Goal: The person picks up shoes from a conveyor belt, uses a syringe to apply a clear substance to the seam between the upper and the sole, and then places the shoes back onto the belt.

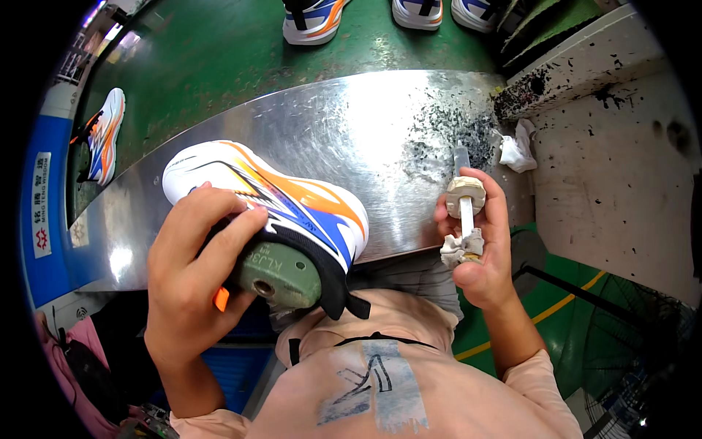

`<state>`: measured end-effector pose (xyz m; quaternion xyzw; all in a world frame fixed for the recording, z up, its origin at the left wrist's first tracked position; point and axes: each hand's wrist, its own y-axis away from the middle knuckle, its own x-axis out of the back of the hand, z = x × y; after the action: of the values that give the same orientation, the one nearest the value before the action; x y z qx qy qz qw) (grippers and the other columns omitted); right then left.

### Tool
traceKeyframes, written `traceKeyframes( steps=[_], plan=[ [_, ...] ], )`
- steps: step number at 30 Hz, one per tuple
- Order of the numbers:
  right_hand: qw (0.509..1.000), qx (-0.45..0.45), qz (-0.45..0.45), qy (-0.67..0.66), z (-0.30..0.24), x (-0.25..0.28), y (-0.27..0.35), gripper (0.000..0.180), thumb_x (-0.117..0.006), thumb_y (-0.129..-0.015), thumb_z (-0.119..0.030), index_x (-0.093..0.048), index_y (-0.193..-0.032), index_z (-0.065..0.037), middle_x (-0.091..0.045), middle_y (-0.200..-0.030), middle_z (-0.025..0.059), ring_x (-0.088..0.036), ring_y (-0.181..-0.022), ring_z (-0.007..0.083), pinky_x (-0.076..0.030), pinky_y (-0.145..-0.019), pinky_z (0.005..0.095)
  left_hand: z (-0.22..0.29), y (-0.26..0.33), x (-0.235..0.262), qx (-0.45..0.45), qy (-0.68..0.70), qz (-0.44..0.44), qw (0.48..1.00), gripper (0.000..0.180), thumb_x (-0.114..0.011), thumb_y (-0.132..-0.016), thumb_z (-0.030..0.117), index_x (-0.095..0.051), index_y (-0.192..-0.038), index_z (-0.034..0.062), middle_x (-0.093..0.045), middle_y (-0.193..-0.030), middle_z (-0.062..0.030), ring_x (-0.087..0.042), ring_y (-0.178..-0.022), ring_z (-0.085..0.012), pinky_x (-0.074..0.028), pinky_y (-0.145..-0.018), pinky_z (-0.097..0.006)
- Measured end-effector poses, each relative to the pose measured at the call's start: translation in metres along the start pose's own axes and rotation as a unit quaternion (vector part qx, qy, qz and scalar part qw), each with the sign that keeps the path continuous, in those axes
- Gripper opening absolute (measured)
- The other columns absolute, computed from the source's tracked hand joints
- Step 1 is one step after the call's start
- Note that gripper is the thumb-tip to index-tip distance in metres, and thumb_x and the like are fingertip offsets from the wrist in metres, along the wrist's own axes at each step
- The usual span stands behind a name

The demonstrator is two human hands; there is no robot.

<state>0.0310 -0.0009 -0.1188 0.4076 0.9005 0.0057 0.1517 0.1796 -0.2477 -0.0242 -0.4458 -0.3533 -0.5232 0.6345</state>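
On its side over the near edge of the metal plate lies a white, blue and orange running shoe (pixel 292 194). A dark green shoe last (pixel 281 276) fills its opening, and its black heel tab hangs toward me. My left hand (pixel 201 256) is closed around the shoe's upper near the collar, thumb and fingers pressed on it; an orange tab shows by the palm. My right hand (pixel 491 241) grips a syringe (pixel 466 216) with a clear barrel, a white plunger rod and wrapped, lumpy ends. The barrel points away from me, to the right of the shoe and apart from it.
The shiny metal plate (pixel 292 117) carries black residue at its right end, beside a crumpled white cloth (pixel 518 148). Beyond it, a green surface (pixel 219 51) holds more shoes, one (pixel 107 137) at the left. A stained, pale panel (pixel 607 161) stands at right.
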Motion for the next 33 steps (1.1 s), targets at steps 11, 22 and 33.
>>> traceKeyframes(
  steps=[11,22,33],
  plan=[
    [0.995,0.053,-0.012,0.084,0.016,0.008,-0.018,0.109,-0.089,-0.061,-0.039,-0.024,-0.143,-0.008,-0.05,-0.109,0.0043,-0.049,-0.086,0.0068,-0.043,-0.067,0.0173,-0.001,-0.015,0.0,0.017,-0.001,-0.016,1.0,0.056,-0.076,-0.051,0.0,-0.061,-0.105,0.0022,-0.06,-0.102,-0.0136,-0.06,-0.095,-0.035,-0.048,-0.086,-0.043],
    [0.978,0.122,-0.023,0.167,0.035,0.021,-0.03,0.106,-0.089,-0.06,-0.038,-0.028,-0.141,-0.008,-0.055,-0.103,0.002,-0.039,-0.063,0.0002,-0.03,-0.052,0.0138,-0.008,-0.028,-0.002,0.023,0.019,-0.042,0.999,0.063,-0.08,-0.045,0.003,-0.061,-0.106,0.0029,-0.059,-0.102,-0.0131,-0.059,-0.094,-0.0346,-0.047,-0.081,-0.042],
    [0.98,0.12,-0.024,0.155,0.036,0.023,-0.03,0.106,-0.09,-0.058,-0.037,-0.029,-0.141,-0.008,-0.055,-0.101,0.0016,-0.039,-0.063,0.0005,-0.032,-0.054,0.014,-0.005,-0.026,-0.004,0.02,0.018,-0.04,0.999,0.06,-0.076,-0.047,0.0,-0.062,-0.105,0.0023,-0.059,-0.102,-0.0139,-0.059,-0.096,-0.0348,-0.047,-0.084,-0.041]
  ],
)
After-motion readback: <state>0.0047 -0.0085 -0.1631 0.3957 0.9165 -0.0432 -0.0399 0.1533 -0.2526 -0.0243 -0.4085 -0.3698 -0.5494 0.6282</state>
